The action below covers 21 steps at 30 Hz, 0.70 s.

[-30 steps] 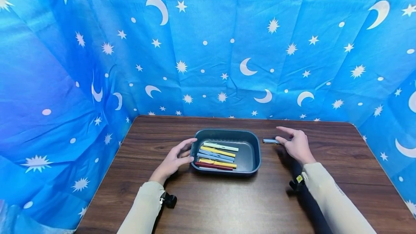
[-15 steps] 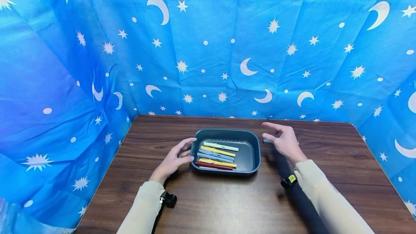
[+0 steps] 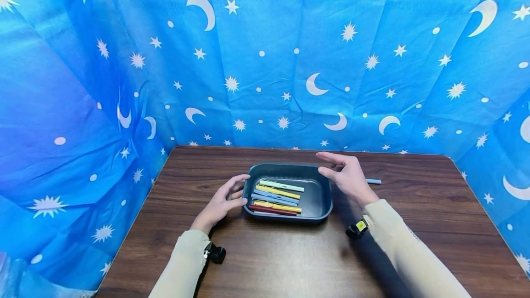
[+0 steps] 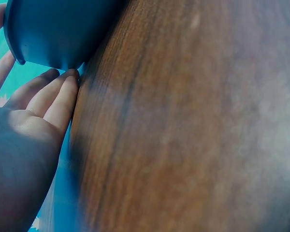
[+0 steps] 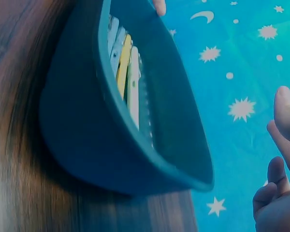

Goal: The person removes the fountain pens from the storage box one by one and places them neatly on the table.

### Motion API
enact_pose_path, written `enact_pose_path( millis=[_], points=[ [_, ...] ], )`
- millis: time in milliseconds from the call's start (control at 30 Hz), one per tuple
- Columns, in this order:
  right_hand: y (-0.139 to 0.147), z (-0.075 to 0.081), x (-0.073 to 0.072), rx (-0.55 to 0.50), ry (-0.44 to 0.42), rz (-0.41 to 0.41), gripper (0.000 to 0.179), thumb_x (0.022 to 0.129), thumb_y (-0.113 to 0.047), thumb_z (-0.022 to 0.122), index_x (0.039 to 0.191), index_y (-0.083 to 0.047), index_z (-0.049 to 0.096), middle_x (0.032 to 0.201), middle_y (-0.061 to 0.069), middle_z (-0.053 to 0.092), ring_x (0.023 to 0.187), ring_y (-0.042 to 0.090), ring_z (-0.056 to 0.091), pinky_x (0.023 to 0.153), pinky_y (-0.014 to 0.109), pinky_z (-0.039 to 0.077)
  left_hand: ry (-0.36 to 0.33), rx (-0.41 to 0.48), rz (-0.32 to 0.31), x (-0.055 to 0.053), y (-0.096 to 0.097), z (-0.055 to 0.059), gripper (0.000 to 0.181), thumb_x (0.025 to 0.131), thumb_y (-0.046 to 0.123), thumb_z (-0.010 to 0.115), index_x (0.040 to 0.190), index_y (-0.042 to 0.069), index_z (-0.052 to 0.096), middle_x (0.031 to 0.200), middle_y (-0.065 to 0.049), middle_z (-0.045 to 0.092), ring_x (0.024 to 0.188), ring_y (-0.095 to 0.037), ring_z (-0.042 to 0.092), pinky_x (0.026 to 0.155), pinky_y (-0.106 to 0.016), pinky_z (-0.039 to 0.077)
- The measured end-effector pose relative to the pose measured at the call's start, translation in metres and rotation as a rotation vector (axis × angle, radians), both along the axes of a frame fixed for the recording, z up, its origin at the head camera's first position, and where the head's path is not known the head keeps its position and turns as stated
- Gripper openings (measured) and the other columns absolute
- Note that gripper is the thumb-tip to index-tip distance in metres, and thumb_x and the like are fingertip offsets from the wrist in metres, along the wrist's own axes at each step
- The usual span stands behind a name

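Note:
A dark blue-grey rectangular box (image 3: 287, 219) stands on the table with several pens in it. They include a pale green pen (image 3: 281, 186), a yellow pen (image 3: 278, 192), blue-grey pens (image 3: 275, 198) and a dark red pen (image 3: 272, 210). My left hand (image 3: 219, 203) touches the box's left end with its fingers nearly straight. At the right end, my right hand (image 3: 348, 178) hovers by the far corner, thumb and fingers apart, holding nothing; in the right wrist view it appears clear of the wall. Partly hidden behind it, a light blue pen (image 3: 374, 181) lies on the table.
The brown wood-grain table (image 3: 265, 261) extends around the box. A blue curtain (image 3: 265, 68) with white moons and stars hangs behind and along both sides. Each sleeve carries a black wrist camera, such as the left one (image 3: 216, 254).
My right hand has moved left, from the light blue pen's right part to the box's right rim. That pen stays on the table. My left hand and the box have not moved.

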State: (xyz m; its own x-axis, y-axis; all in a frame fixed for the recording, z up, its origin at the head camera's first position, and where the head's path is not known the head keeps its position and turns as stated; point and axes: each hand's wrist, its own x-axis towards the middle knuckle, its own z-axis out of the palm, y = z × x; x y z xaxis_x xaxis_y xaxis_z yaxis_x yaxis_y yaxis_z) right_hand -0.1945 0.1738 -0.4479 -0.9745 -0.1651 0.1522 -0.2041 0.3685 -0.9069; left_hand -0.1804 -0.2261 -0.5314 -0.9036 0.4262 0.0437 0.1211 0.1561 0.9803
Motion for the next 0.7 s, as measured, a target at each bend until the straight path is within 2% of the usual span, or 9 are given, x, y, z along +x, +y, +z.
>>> enact_pose_path(
  millis=[300, 500, 633, 700],
  points=[
    [-0.023, 0.006, -0.002, -0.013, 0.002, 0.042, 0.042, 0.098, -0.012, 0.076, 0.139, -0.018, 0.071, 0.139, 0.001, 0.07, 0.134, 0.028, 0.059, 0.096, 0.042, 0.053, -0.006, 0.019, -0.009, 0.0, 0.0, 0.0, 0.063, 0.102, 0.008, 0.068, 0.159, 0.015, 0.041, 0.161, -0.019, 0.046, 0.145, -0.041, 0.048, 0.116, -0.054, 0.042],
    [-0.034, 0.004, -0.005, 0.001, 0.003, 0.074, 0.041, 0.098, -0.016, 0.076, 0.139, -0.019, 0.071, 0.139, 0.001, 0.07, 0.135, 0.023, 0.058, 0.101, 0.046, 0.05, -0.01, 0.021, -0.005, 0.0, 0.0, -0.001, 0.062, 0.102, 0.008, 0.068, 0.158, 0.019, 0.043, 0.161, -0.018, 0.046, 0.146, -0.041, 0.048, 0.116, -0.051, 0.044],
    [-0.04, 0.0, -0.006, -0.031, -0.049, 0.099, 0.041, 0.099, -0.015, 0.075, 0.139, -0.021, 0.071, 0.141, 0.001, 0.069, 0.13, 0.033, 0.057, 0.1, 0.048, 0.05, -0.005, 0.023, -0.006, 0.0, 0.0, -0.001, 0.063, 0.102, 0.008, 0.068, 0.159, 0.018, 0.043, 0.161, -0.019, 0.046, 0.146, -0.04, 0.048, 0.116, -0.049, 0.044],
    [-0.042, -0.003, -0.006, -0.046, -0.08, 0.109, 0.041, 0.099, -0.014, 0.074, 0.139, -0.021, 0.071, 0.142, 0.001, 0.068, 0.132, 0.034, 0.055, 0.101, 0.05, 0.051, -0.004, 0.022, -0.006, 0.001, 0.0, 0.0, 0.063, 0.102, 0.008, 0.068, 0.159, 0.018, 0.043, 0.161, -0.018, 0.046, 0.146, -0.04, 0.048, 0.116, -0.049, 0.043]
  ],
)
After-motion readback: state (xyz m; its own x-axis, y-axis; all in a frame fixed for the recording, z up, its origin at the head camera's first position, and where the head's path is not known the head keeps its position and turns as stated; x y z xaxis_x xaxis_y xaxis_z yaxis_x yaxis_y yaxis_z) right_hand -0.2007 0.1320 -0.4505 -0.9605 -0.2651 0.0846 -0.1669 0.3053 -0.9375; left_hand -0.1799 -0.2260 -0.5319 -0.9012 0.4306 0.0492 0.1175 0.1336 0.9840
